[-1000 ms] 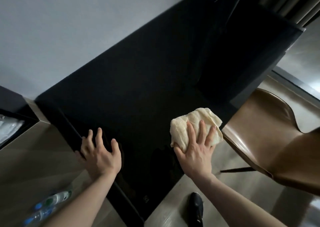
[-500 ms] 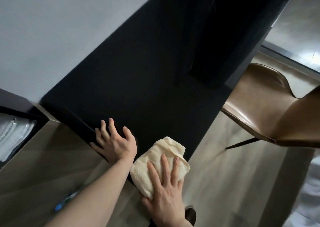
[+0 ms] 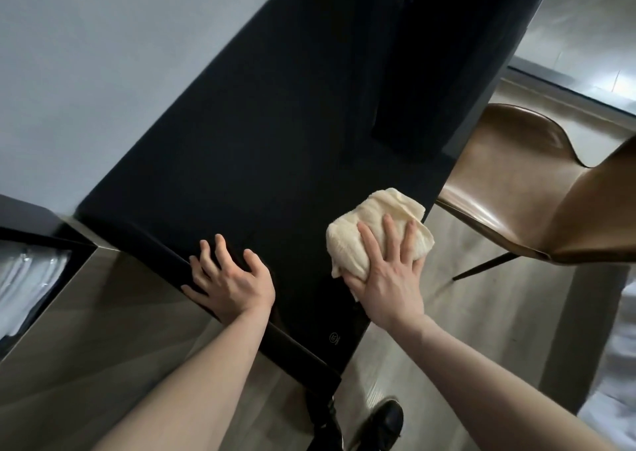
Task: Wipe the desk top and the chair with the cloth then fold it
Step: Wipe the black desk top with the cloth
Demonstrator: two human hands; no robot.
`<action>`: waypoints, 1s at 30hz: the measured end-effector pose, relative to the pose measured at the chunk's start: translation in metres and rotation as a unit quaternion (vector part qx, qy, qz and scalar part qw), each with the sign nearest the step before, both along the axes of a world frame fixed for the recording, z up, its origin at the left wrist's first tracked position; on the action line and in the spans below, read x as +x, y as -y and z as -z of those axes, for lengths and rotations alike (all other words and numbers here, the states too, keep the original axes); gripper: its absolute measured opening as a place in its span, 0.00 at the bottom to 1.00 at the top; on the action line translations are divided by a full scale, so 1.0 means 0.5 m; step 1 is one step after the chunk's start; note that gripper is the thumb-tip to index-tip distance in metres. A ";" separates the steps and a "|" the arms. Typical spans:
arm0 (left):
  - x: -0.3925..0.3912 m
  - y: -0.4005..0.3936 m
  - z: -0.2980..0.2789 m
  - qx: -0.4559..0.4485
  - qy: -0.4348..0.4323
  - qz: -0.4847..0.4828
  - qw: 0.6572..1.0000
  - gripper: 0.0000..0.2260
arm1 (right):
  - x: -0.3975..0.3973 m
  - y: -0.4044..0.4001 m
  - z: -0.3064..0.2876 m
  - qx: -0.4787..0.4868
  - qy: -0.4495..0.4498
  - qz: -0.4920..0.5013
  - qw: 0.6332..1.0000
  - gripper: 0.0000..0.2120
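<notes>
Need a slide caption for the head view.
Right hand presses a cream cloth on the black desk top; left hand rests on its edge.

The right hand (image 3: pixel 389 271) presses a bunched cream cloth (image 3: pixel 375 230) flat onto the black desk (image 3: pixel 258 147) at its right edge, fingers (image 3: pixel 390 233) straight and spread over it. The left hand (image 3: pixel 234 278) rests on the desk's near-left edge, fingers spread. A brown chair (image 3: pixel 516 202) stands just beside the desk to the right. A black shoe (image 3: pixel 387 419) shows on the floor (image 3: pixel 481 313) below.
</notes>
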State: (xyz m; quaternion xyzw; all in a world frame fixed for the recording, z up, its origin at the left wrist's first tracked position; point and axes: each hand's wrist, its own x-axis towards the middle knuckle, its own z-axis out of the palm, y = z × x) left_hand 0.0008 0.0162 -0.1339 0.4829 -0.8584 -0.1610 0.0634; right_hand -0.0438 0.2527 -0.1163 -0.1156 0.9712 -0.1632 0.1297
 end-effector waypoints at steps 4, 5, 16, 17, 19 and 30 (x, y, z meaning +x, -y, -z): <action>0.001 0.002 0.002 0.002 -0.003 -0.001 1.000 0.27 | 0.115 0.039 0.002 0.003 0.007 -0.019 1.000 0.44; 0.000 0.002 0.000 0.002 -0.005 -0.002 1.000 0.27 | 0.159 0.039 0.001 -0.001 0.009 -0.056 0.998 0.44; -0.007 0.001 0.000 0.008 0.006 -0.003 1.000 0.28 | 0.125 -0.044 -0.019 -0.039 0.045 -0.153 0.986 0.41; -0.006 0.002 0.001 0.010 0.008 -0.002 1.000 0.28 | 0.103 -0.045 -0.022 -0.035 0.048 -0.136 0.989 0.41; -0.004 0.004 0.002 0.011 0.012 -0.002 1.000 0.28 | 0.083 -0.038 -0.027 -0.036 0.045 -0.104 0.993 0.41; 0.001 0.000 -0.003 0.012 0.005 0.003 1.000 0.28 | 0.237 0.019 -0.031 -0.050 0.055 -0.037 0.997 0.37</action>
